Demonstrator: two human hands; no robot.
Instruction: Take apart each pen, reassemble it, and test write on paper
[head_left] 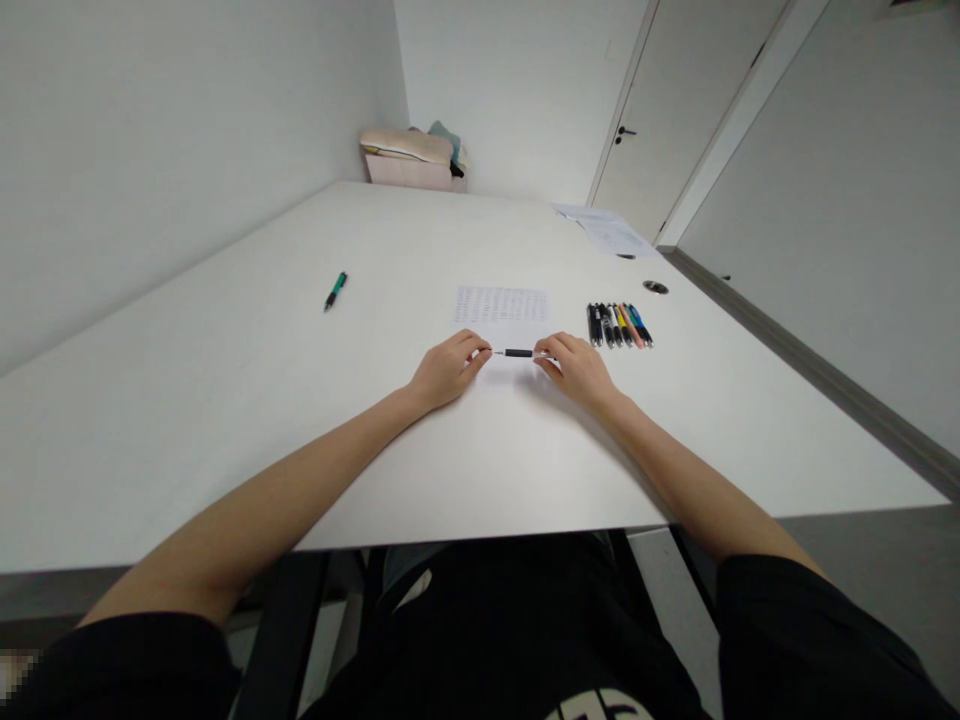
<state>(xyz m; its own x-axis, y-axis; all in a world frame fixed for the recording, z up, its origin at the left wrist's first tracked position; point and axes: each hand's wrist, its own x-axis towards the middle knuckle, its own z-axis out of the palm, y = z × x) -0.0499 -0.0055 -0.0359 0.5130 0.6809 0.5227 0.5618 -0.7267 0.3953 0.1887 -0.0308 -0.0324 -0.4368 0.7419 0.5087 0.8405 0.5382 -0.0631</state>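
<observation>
Both my hands rest on the white table [225,400], holding one black pen [517,353] level between them. My left hand [446,368] pinches the pen's thin tip end. At the other end, my right hand [577,368] has its fingers closed round the pen. The pen lies over the near edge of a printed sheet of paper [501,305]. To the right of my right hand, several pens [619,325] of different colours lie in a neat row. A green and black pen [335,290] lies alone at the far left.
Loose papers [607,230] lie at the table's far right corner, with a round cable hole [655,287] near them. A pink box with folded cloth [412,160] stands against the back wall. A closed door [675,110] is on the right.
</observation>
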